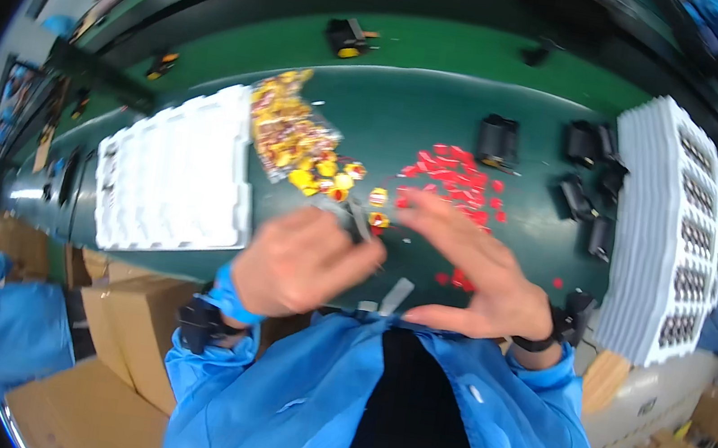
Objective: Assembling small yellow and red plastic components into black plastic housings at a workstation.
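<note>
My left hand (305, 258) is closed, knuckles up, over the near part of the green work table. A thin grey metal tool (359, 220) sticks out beyond its thumb and index finger; blur hides its exact kind. My right hand (483, 281) is open, thumb and fingers spread, with nothing seen in it. Just beyond the right fingers lies a scatter of small red pieces (456, 179). Small round yellow-and-red parts (379, 197) lie between the hands, near the tool's tip. More yellow parts spill from a clear plastic bag (290, 129) beyond my left hand.
A white moulded tray (175, 173) lies at left. At right stands a stack of white trays (662, 232) holding dark parts. Black housings (499, 141) lie on the green table (393, 102). A pale strip (398, 295) is near the front edge. Cardboard boxes (132, 326) stand at lower left.
</note>
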A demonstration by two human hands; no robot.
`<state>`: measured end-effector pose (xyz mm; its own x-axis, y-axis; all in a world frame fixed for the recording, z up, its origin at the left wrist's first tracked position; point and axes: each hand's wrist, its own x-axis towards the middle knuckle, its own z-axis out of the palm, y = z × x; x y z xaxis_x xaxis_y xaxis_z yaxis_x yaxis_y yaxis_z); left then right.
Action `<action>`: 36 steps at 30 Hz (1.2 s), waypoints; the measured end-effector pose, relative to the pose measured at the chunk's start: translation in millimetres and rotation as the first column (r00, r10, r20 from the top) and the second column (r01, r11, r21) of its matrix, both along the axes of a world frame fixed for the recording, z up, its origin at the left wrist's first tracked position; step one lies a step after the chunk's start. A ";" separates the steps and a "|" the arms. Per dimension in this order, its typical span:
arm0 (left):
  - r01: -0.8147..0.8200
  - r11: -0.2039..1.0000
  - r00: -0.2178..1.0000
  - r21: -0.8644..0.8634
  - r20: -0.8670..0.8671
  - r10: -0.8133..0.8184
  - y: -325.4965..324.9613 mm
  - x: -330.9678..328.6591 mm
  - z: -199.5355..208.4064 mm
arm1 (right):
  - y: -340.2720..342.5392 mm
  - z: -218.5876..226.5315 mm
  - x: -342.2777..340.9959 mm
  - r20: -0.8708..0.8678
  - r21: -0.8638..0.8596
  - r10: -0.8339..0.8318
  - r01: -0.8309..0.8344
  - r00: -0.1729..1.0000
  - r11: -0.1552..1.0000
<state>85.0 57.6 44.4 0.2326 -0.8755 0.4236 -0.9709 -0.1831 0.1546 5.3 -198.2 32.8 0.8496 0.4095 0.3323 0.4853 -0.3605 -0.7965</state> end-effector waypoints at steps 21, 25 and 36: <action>-0.028 0.993 0.919 -0.118 -0.393 -0.021 -190.8 72.6 -99.1 | -118.5 -43.2 -70.0 0.158 0.137 -0.595 0.580 0.788 0.803; 0.133 0.975 0.896 -0.180 -0.399 -0.196 -189.4 9.3 -55.1 | -119.5 -39.8 -89.8 0.173 0.179 -0.664 0.639 0.728 0.748; 0.154 0.987 0.914 0.052 -0.387 -0.122 -192.5 -51.1 -83.8 | -121.3 -59.1 -105.6 0.142 -0.088 -0.538 0.552 0.831 0.829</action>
